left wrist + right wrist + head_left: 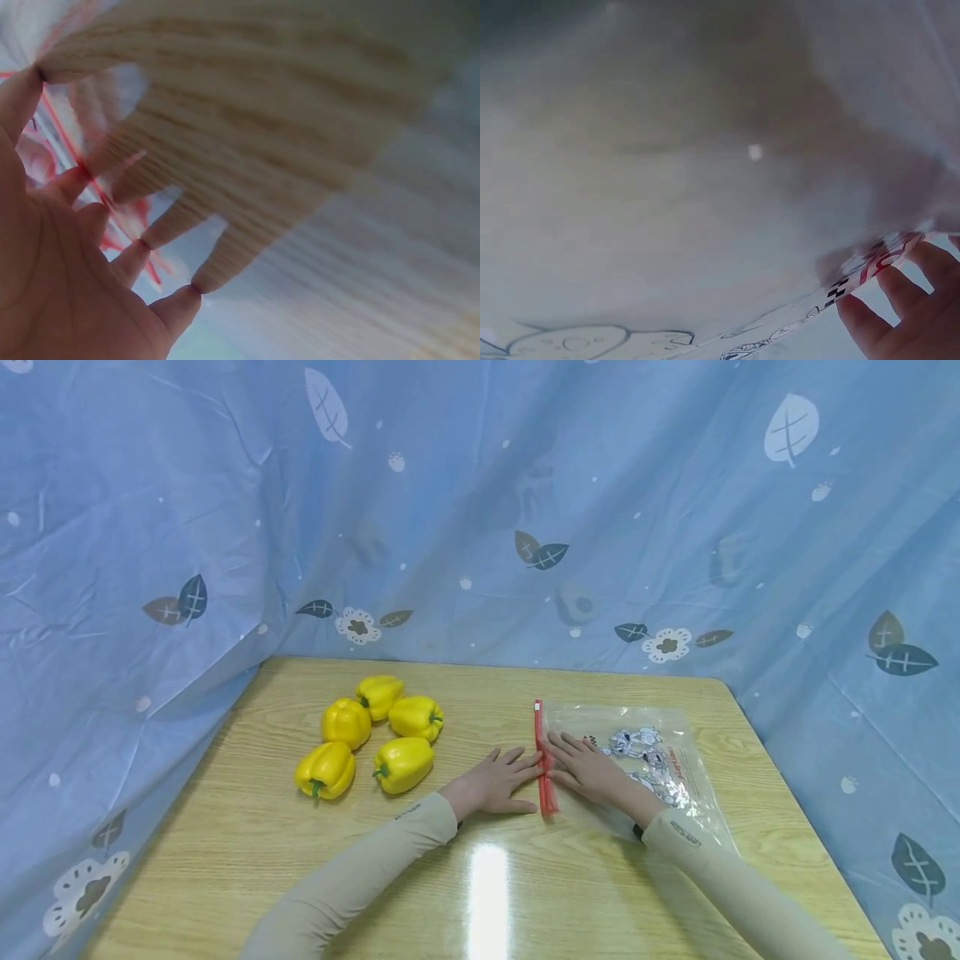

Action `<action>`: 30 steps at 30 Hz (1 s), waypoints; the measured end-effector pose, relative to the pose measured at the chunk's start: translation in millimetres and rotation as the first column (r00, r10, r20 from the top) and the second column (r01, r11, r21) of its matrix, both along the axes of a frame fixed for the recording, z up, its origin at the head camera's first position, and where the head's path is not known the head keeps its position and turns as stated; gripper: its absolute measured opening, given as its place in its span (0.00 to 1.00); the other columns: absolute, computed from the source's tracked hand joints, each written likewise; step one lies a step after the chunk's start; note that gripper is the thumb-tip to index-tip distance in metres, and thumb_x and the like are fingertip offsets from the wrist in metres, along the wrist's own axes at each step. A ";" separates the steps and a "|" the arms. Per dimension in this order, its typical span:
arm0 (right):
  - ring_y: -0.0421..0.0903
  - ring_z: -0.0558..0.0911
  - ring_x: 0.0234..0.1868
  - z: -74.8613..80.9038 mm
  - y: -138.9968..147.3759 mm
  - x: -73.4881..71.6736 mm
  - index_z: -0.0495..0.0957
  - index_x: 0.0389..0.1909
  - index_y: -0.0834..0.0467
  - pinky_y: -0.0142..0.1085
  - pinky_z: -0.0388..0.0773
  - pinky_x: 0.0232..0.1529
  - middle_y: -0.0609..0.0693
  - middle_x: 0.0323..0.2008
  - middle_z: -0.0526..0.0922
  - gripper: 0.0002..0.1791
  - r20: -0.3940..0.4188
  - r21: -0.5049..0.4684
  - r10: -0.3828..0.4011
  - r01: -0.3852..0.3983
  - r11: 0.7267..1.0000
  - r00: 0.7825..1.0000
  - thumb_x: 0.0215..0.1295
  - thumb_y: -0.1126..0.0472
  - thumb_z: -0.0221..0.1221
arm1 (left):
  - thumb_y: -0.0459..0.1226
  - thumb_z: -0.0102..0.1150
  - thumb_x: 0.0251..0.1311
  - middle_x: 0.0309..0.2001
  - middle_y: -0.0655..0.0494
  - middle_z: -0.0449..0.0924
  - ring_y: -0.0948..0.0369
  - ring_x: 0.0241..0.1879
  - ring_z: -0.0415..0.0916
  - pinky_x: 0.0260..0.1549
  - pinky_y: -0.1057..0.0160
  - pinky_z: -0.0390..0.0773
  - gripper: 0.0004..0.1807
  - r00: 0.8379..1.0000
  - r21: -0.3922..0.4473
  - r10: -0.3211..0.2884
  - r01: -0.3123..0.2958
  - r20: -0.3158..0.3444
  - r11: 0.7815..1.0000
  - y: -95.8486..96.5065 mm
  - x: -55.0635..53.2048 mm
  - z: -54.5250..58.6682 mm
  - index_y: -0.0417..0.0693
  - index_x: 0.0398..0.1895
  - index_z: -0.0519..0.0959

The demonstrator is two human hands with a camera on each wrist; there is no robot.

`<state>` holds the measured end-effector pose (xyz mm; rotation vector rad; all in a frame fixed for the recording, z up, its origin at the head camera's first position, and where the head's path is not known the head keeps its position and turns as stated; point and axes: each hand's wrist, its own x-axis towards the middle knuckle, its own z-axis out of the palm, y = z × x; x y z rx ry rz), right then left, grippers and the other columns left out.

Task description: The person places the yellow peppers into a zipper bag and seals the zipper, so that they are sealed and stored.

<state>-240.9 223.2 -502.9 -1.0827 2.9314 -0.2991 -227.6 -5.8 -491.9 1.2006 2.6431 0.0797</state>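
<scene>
A clear plastic zip bag (675,735) with printed cartoon animals and a red zip edge (547,785) lies flat on the right half of the table. My left hand (495,781) rests palm down beside that red edge, fingers spread, with fingertips right at the strip. On top of the bag, just right of the zip, my right hand (592,770) lies with its fingers extended. In the left wrist view the spread fingertips touch the surface along the red strip (71,142). The right wrist view shows fingers (900,292) on the printed plastic.
Several yellow bell peppers (401,764) sit in a loose group on the left half of the wooden table (225,860). A blue curtain (465,485) with leaf and flower prints hangs round the back and sides.
</scene>
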 end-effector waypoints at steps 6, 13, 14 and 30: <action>0.62 0.61 0.66 7.4 1.6 4.0 0.55 0.70 0.55 0.60 0.55 0.64 0.56 0.69 0.58 0.32 0.005 -0.061 -0.040 0.041 0.997 0.999 0.69 0.49 0.49 | 0.64 0.38 0.62 0.74 0.63 0.39 0.54 0.73 0.38 0.68 0.44 0.46 0.39 1.000 -0.009 0.006 -0.006 0.011 1.000 0.6 -1.4 -1.6 0.63 0.73 0.46; 0.62 0.65 0.64 15.3 4.1 5.8 0.53 0.71 0.54 0.59 0.59 0.62 0.56 0.66 0.63 0.31 0.023 -0.135 -0.095 0.097 0.986 0.995 0.70 0.49 0.46 | 0.64 0.38 0.61 0.74 0.64 0.40 0.55 0.73 0.38 0.68 0.45 0.47 0.39 1.000 -0.018 0.006 -0.006 0.004 1.000 0.5 -2.5 -2.1 0.63 0.73 0.48; 0.62 0.67 0.63 15.7 4.3 5.8 0.53 0.71 0.53 0.59 0.61 0.61 0.57 0.65 0.64 0.31 0.018 -0.149 -0.101 0.102 0.984 0.995 0.71 0.49 0.46 | 0.64 0.38 0.61 0.74 0.64 0.40 0.55 0.73 0.39 0.68 0.45 0.47 0.39 1.000 -0.013 0.006 -0.006 0.006 1.000 0.4 -2.7 -2.5 0.63 0.73 0.48; 0.52 0.83 0.33 14.7 5.3 7.9 0.72 0.54 0.59 0.46 0.80 0.41 0.54 0.38 0.84 0.17 -0.325 -0.247 -0.119 0.038 0.968 0.938 0.63 0.64 0.56 | 0.62 0.40 0.62 0.74 0.62 0.39 0.54 0.72 0.38 0.68 0.44 0.45 0.38 1.000 0.017 0.008 -0.009 0.029 1.000 -0.2 -1.7 -2.4 0.60 0.73 0.49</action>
